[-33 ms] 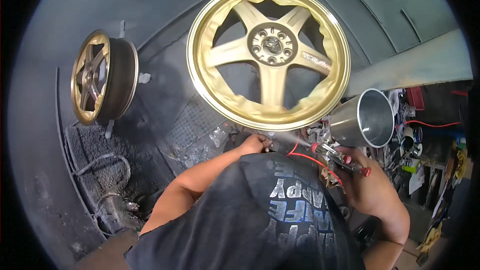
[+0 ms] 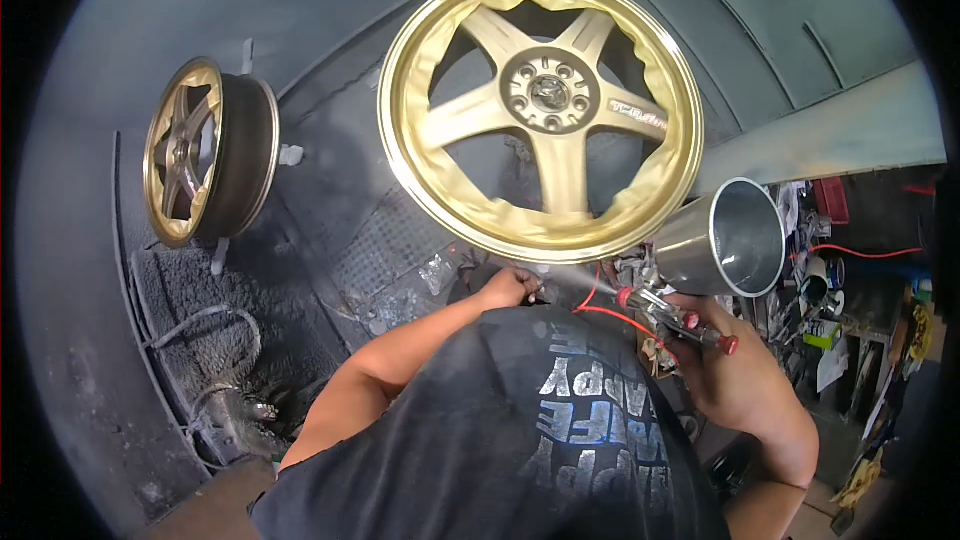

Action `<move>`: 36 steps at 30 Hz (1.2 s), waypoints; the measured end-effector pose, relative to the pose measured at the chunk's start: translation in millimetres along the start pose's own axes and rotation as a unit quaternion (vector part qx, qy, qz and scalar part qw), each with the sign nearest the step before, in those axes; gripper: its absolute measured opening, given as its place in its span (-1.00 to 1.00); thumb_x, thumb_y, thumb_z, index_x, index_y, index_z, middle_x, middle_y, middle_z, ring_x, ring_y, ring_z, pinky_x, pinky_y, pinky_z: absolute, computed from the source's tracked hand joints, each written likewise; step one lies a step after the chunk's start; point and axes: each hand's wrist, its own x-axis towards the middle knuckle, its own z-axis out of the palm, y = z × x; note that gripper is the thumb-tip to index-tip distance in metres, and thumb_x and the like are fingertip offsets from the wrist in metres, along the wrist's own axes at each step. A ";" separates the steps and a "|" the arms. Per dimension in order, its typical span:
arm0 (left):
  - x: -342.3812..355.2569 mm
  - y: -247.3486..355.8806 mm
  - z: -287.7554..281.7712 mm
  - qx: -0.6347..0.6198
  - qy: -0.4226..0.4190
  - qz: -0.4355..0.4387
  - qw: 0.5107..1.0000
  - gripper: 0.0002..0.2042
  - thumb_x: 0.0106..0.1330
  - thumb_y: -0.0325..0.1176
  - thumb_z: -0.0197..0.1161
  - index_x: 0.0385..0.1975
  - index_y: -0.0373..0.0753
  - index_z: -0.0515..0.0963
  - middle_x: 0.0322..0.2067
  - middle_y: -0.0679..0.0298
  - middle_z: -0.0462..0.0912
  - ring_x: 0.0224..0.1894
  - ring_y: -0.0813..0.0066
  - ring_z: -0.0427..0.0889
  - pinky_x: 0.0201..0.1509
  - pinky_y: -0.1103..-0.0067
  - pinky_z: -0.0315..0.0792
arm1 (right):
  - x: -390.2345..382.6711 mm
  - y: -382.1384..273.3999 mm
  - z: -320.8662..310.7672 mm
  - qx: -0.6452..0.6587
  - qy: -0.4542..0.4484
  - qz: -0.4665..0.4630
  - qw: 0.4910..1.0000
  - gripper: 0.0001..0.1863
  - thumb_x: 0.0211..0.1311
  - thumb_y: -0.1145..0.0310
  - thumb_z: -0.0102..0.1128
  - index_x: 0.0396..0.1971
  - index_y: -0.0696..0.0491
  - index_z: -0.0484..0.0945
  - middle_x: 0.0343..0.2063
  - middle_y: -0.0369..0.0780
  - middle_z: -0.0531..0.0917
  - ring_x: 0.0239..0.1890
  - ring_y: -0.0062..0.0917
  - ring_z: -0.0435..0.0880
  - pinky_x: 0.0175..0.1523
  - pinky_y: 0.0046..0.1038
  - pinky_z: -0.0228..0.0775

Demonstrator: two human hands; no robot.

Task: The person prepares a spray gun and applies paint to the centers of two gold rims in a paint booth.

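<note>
Gripping spray gun (image 2: 660,310) in right hand (image 2: 728,365), fingers wrapped round it, aiming leftward. Throwing pale mist (image 2: 588,278) from nozzle (image 2: 626,297) along near edge of gold wheel (image 2: 549,95); can't tell exactly where it lands. Holding left hand (image 2: 505,288) just in front of dark shirt (image 2: 490,380), fingers curled; can't tell from head view whether around anything.

Located on far side of both hands, mid-scene: gold wheel, turned face-on, apart from right hand. Just beyond gun, open to the right: metal cup (image 2: 690,245), close to wheel's near right edge. Just left of right hand: red hose (image 2: 618,313). Well off to far left: second wheel (image 2: 240,155), seen side-on; nearer, fleecy mat (image 2: 190,305).

Judging by mist: likely mid-pass, coating the wheel. Next move probably calls for steady wrist, even gap, smooth overlapping sweep. Worth watching cup clearance at wheel edge.
</note>
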 end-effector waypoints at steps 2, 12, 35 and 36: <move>-2.8 3.0 -6.0 0.011 0.040 0.006 0.999 -0.73 0.45 -0.26 0.21 -0.37 -0.33 0.68 -0.55 0.33 0.66 -0.46 0.59 0.56 -0.31 0.59 0.44 | 8.1 -8.4 1.4 -0.003 0.000 -0.026 1.000 -0.55 0.20 0.58 0.25 0.11 0.16 0.43 -0.17 0.03 0.65 -0.12 0.03 0.65 -0.06 -0.18 0.50; 18.9 -37.7 -24.5 -0.343 -0.003 0.010 0.939 -0.84 0.41 -0.49 0.17 -0.11 -0.42 0.54 -0.35 0.18 0.66 -0.39 0.45 0.63 -0.33 0.57 0.55 | 38.7 -26.3 5.7 -0.014 0.009 -0.090 0.996 -0.54 0.23 0.58 0.26 0.13 0.15 0.42 -0.12 0.02 0.63 -0.16 0.01 0.65 -0.07 -0.21 0.49; 16.6 -17.3 -71.3 -0.350 0.081 0.098 0.928 -0.86 0.37 -0.51 0.08 -0.21 -0.37 0.59 -0.49 0.27 0.55 -0.44 0.51 0.45 -0.32 0.62 0.32 | 72.3 -8.8 23.1 0.166 0.050 -0.131 0.976 -0.54 0.32 0.54 0.19 0.20 0.17 0.37 0.00 -0.02 0.61 -0.09 -0.13 0.69 0.11 -0.29 0.46; 13.9 -18.1 -74.6 -0.346 0.071 0.096 0.931 -0.88 0.35 -0.53 0.09 -0.25 -0.35 0.58 -0.50 0.28 0.55 -0.44 0.50 0.46 -0.32 0.60 0.34 | 68.1 -2.3 23.9 0.200 0.040 -0.090 0.975 -0.55 0.34 0.57 0.15 0.20 0.18 0.36 -0.02 -0.05 0.63 -0.19 -0.31 0.70 -0.01 -0.36 0.51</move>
